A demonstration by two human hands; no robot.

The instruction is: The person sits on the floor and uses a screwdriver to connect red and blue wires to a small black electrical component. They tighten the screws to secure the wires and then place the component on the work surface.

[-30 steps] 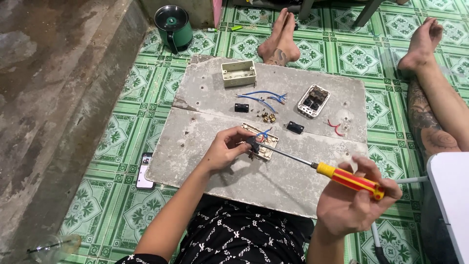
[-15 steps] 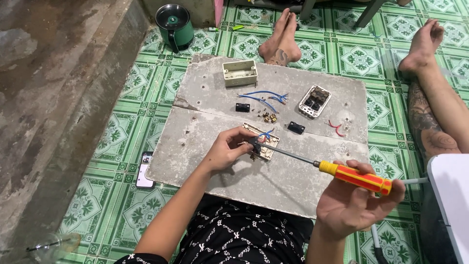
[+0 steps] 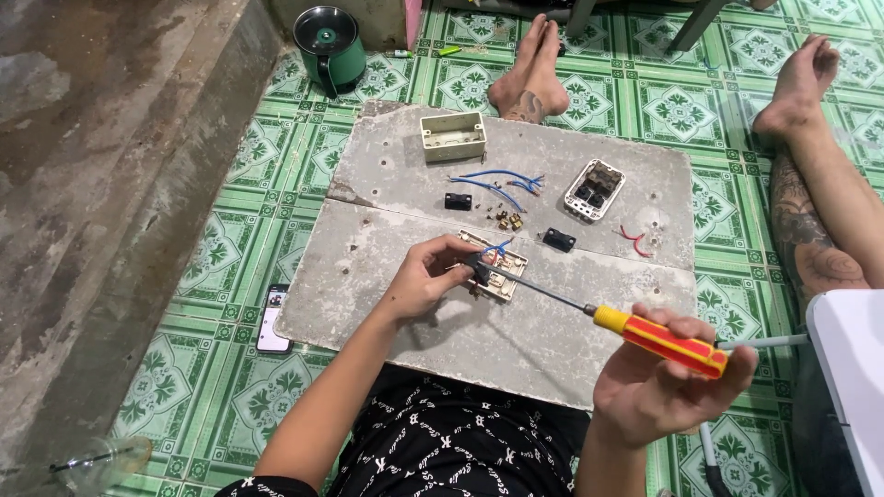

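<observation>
Slightly rightward, the right hand (image 3: 668, 382) has been drawn, clamped on the screwdriver (image 3: 658, 339). Its tip is kept at the switch module (image 3: 495, 273), pinched by the left hand (image 3: 425, 276). A terminal screw seems in hand; steady turning is needed.

A green kettle (image 3: 330, 46) stands at eleven o'clock on the tiled floor (image 3: 230, 267); a phone (image 3: 273, 318) lies at nine; a beige box (image 3: 452, 136) at twelve.
</observation>
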